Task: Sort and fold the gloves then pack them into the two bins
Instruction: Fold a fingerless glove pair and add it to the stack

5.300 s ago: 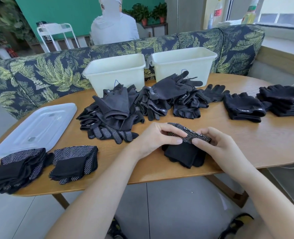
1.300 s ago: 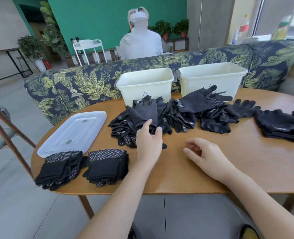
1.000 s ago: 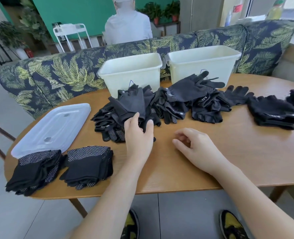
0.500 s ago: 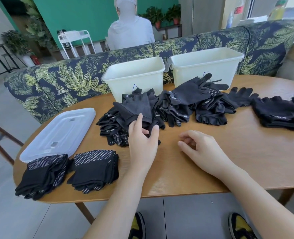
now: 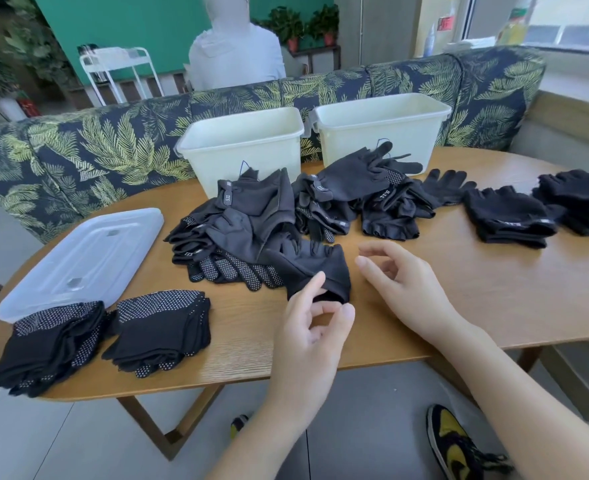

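Fingertips (image 5: 315, 285) of my left hand (image 5: 308, 332) pinch the cuff of a dark glove (image 5: 312, 268) at the loose pile's (image 5: 241, 233) near edge; my right hand (image 5: 402, 289) hovers beside it, fingers loosely curled, holding nothing. Both cream bins (image 5: 241, 147) (image 5: 381, 128) (insides not visible) stand behind.

Lounge or café corner, leaf-print booth sofa (image 5: 113, 147) (green wall), potted plants (image 5: 307, 26)
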Demonstrator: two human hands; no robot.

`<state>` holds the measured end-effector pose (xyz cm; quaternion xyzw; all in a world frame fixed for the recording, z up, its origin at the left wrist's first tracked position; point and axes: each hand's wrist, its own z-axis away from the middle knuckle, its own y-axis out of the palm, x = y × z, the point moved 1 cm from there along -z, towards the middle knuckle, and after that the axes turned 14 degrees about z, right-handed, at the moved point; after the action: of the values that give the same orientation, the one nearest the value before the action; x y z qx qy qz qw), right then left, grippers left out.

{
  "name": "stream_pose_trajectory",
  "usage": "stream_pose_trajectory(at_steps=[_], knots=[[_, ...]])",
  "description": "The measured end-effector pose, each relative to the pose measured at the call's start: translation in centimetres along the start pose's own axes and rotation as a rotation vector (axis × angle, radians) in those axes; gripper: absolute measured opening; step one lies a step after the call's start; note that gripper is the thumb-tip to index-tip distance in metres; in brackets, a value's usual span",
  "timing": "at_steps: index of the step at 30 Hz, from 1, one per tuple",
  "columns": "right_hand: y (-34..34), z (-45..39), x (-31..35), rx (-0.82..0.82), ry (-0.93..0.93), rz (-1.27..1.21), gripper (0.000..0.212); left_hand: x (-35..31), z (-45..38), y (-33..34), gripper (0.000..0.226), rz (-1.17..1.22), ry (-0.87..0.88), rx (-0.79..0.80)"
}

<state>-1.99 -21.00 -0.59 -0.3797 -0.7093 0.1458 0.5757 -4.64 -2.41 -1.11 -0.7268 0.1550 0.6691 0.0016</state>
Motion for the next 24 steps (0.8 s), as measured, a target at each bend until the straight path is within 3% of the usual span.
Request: stream_pose_trajectory(at_steps=[4,8,14,19,24], knots=[[-0.9,0.8,-0.8,0.042,-0.009,0.026,0.025,0.0,1.8,1.1,0.053,0.01,-0.055,0.097],[-1.1,1.1,-1.3,0.15,-0.114,0.187,0.035,-1.3,2.5,0.9,0.04,-0.007,-0.048,0.042],[-0.3,0.6,-1.6,0.251,-0.223,0.344,0.062,-2.0,-0.1,-1.6,0.022,-0.499,0.401,0.004],[0.2,0.5,-1.7,0.286,-0.264,0.492,0.074,0.3,-3.5,-3.3,0.043,-0.823,0.373,0.183],[0.2,0.7,-1.6,0.283,-0.267,0.55,0.083,0.8,-4.2,-4.6,0.039,-0.908,0.397,0.124]])
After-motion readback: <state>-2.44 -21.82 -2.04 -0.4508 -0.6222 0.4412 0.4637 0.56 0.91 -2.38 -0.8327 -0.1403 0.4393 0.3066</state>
